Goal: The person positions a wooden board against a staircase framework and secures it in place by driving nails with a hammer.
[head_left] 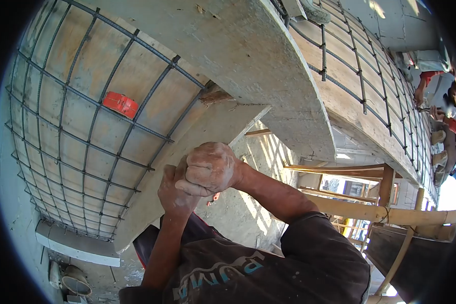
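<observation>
Fingers [198,172] of our dusty bare right hand [213,164] curl into a fist against our bare left hand [177,190], which is partly hidden, so we cannot tell whether it grips anything. To our left, a red, rounded tape measure [120,105] lies among the bars of a dark steel rebar grid [88,145] over a tan wooden panel [152,61].

The person wears a dark short-sleeved shirt [289,263] with grey and blue-green lettering and pale spots. Dark trousers [200,230] show a red edge. The hands are bare and dusty.
</observation>
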Action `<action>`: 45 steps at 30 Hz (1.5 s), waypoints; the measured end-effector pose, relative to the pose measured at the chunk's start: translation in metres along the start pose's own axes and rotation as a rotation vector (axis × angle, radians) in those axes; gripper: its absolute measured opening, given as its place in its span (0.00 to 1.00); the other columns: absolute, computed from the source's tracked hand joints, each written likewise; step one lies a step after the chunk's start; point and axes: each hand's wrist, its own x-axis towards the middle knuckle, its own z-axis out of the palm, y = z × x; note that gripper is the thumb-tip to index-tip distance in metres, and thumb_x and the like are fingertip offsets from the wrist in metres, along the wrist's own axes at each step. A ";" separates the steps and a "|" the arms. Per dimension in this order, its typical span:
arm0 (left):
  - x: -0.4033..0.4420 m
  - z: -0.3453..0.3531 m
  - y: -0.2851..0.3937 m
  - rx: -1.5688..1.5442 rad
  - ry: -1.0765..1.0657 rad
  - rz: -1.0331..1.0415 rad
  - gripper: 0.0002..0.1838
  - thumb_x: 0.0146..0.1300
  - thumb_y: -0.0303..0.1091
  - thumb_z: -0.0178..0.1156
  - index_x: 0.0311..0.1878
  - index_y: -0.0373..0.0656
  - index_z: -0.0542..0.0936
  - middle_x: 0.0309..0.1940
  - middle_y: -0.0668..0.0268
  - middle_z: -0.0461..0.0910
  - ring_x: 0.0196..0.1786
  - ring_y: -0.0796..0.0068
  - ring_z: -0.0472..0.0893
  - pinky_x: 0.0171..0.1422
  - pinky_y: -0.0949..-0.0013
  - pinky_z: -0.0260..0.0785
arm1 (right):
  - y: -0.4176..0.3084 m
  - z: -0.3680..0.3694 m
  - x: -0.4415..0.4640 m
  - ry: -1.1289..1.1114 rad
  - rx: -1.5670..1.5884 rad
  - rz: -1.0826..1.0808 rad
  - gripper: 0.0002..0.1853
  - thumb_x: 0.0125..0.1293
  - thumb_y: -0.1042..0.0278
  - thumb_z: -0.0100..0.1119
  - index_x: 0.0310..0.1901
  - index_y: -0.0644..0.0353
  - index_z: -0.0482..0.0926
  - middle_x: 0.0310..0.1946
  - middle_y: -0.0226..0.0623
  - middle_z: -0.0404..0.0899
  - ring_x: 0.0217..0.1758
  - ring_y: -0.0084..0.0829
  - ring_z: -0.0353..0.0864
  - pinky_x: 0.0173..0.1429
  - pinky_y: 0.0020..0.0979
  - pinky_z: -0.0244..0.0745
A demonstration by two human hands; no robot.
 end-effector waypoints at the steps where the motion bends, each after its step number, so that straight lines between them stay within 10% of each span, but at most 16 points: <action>1: -0.002 -0.002 -0.001 0.036 -0.020 0.005 0.23 0.49 0.43 0.74 0.44 0.44 0.76 0.34 0.60 0.73 0.33 0.53 0.79 0.36 0.55 0.74 | 0.000 -0.001 0.000 -0.012 -0.030 0.005 0.18 0.54 0.56 0.71 0.22 0.51 0.69 0.17 0.29 0.65 0.19 0.33 0.72 0.22 0.34 0.67; 7: -0.052 -0.032 -0.049 0.030 0.000 0.046 0.35 0.47 0.41 0.72 0.62 0.50 0.77 0.37 0.61 0.69 0.37 0.57 0.77 0.37 0.54 0.74 | 0.003 0.006 0.000 0.012 -0.047 -0.025 0.19 0.52 0.62 0.74 0.21 0.49 0.67 0.18 0.25 0.62 0.17 0.27 0.68 0.19 0.30 0.60; 45: -0.073 -0.018 -0.093 0.089 -0.062 -0.104 0.30 0.57 0.46 0.68 0.62 0.47 0.79 0.36 0.61 0.70 0.36 0.56 0.76 0.37 0.54 0.72 | -0.003 0.026 0.027 -0.188 -0.320 0.364 0.19 0.46 0.62 0.76 0.20 0.50 0.69 0.20 0.25 0.68 0.19 0.25 0.72 0.20 0.27 0.64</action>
